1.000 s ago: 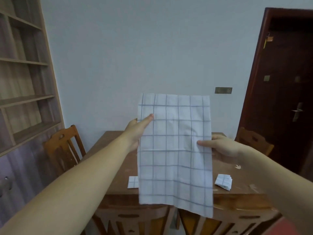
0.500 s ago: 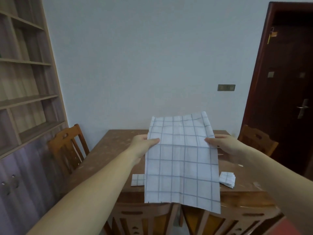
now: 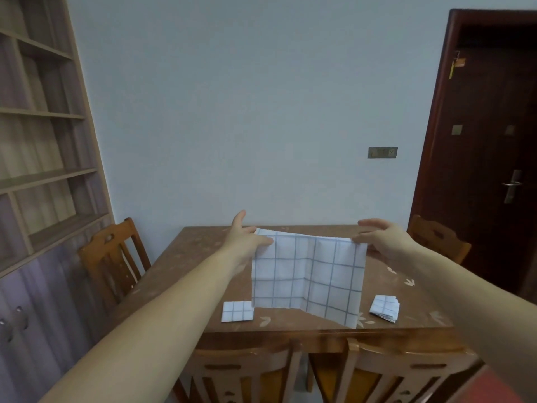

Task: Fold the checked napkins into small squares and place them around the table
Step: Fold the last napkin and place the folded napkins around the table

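A white napkin with grey checks [image 3: 308, 277] hangs folded over above the brown wooden table [image 3: 186, 257]. My left hand [image 3: 247, 237] pinches its top left corner and my right hand [image 3: 380, 239] pinches its top right corner. The lower edge droops toward the tabletop, lowest at the right. A small folded checked napkin [image 3: 236, 311] lies flat near the table's front left. Another folded checked napkin [image 3: 385, 308] lies near the front right.
Two wooden chairs [image 3: 247, 370] [image 3: 389, 373] stand pushed in at the near side. A chair [image 3: 113, 257] stands at the left and another chair [image 3: 436, 237] at the right. A shelf unit [image 3: 43, 135] fills the left wall; a dark door [image 3: 494, 146] is at the right.
Both hands have come down toward the table with the napkin. Its upper half has dropped over, so it hangs shorter and lower than before.
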The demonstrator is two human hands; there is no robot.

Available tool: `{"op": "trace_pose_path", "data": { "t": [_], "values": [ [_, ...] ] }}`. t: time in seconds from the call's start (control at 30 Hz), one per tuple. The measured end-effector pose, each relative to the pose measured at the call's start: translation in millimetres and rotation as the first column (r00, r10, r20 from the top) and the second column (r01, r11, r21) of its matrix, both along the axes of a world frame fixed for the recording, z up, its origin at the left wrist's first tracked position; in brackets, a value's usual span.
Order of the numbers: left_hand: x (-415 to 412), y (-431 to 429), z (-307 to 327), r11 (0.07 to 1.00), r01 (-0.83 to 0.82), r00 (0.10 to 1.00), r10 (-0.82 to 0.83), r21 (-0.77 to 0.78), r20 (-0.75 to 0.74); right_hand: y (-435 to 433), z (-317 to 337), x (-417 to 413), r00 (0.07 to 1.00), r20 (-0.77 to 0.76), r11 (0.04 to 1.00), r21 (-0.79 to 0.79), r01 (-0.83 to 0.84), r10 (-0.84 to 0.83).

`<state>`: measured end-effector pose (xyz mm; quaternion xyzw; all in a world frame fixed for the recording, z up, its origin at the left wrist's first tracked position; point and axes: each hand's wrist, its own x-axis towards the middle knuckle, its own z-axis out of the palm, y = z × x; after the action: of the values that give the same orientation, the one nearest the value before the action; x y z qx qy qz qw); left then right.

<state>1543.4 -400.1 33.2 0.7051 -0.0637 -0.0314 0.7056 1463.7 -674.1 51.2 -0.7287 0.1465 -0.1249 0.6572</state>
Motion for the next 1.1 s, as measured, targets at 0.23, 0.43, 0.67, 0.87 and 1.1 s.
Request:
{"op": "trace_pose_path", "data": {
  "t": [0.23, 0.43, 0.67, 0.87, 1.1],
  "values": [
    [-6, 3, 8, 0.978, -0.035, 0.972, -0.015, 0.206, 0.236, -4, 13, -8, 0.988, 0.154, 0.992, -0.116, 0.038, -0.019],
    [-11, 9, 16, 0.961, -0.050, 0.961, -0.028, 0.271, 0.276, -10, 18, -11, 0.991, 0.079, 0.687, -0.726, -0.020, 0.112],
    [-17, 17, 25, 0.857, -0.118, 0.931, -0.080, 0.502, 0.355, -10, 22, -7, 0.987, 0.084, 0.396, -0.918, 0.022, 0.140],
    [-16, 28, 30, 0.783, -0.188, 0.887, -0.124, 0.594, 0.444, -6, 29, -4, 0.982, 0.087, 0.296, -0.955, 0.033, 0.170],
    [-11, 43, 34, 0.489, -0.174, 0.898, -0.278, 0.855, 0.342, 4, 49, -10, 0.960, 0.091, 0.506, -0.861, -0.058, 0.265]
  ]
}}
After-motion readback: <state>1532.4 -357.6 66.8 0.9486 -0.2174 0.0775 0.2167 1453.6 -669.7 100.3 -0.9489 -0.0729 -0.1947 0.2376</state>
